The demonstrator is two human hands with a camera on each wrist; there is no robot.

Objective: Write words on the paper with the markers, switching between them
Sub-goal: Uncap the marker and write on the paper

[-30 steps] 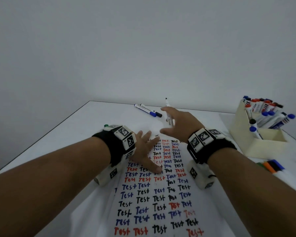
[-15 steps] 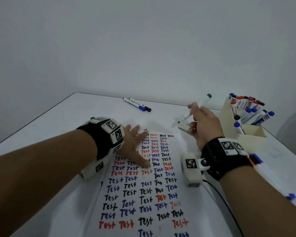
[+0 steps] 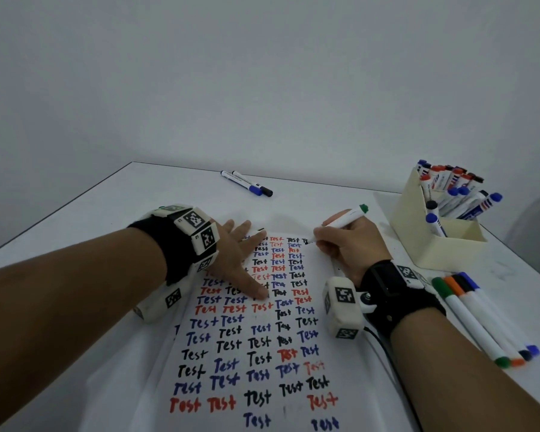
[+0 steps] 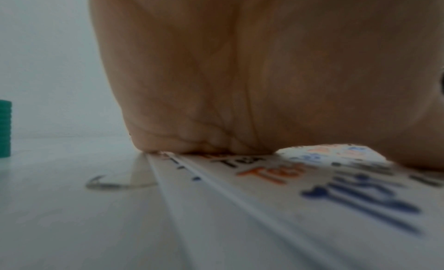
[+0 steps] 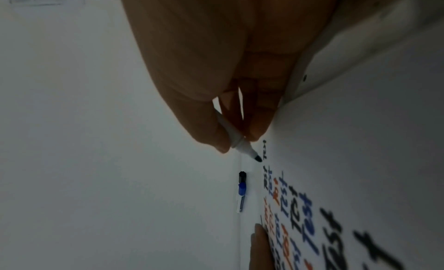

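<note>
A white paper (image 3: pixel 349 385) covered with rows of "Test" in black, blue and red lies in front of me. My left hand (image 3: pixel 239 260) rests flat on its upper left part, fingers spread; in the left wrist view the palm (image 4: pixel 240 74) presses the paper (image 4: pixel 264 207). My right hand (image 3: pixel 340 244) pinches a white marker (image 3: pixel 346 218) with a green end. Its dark tip is at the paper's top right, beside the last black word. In the right wrist view the thumb and fingers (image 5: pixel 254 129) grip the marker (image 5: pixel 236 139) just above the tip.
A cream box (image 3: pixel 418 232) full of markers stands at the right. Several markers (image 3: pixel 480 322) lie side by side in front of it. Two capped markers (image 3: pixel 247 183) lie near the table's far edge. A green cap (image 4: pixel 4 129) stands left of my left hand.
My right hand turned the marker over and came down from above the far middle to the paper's top right, tip now at the sheet. The left hand stayed flat on the paper.
</note>
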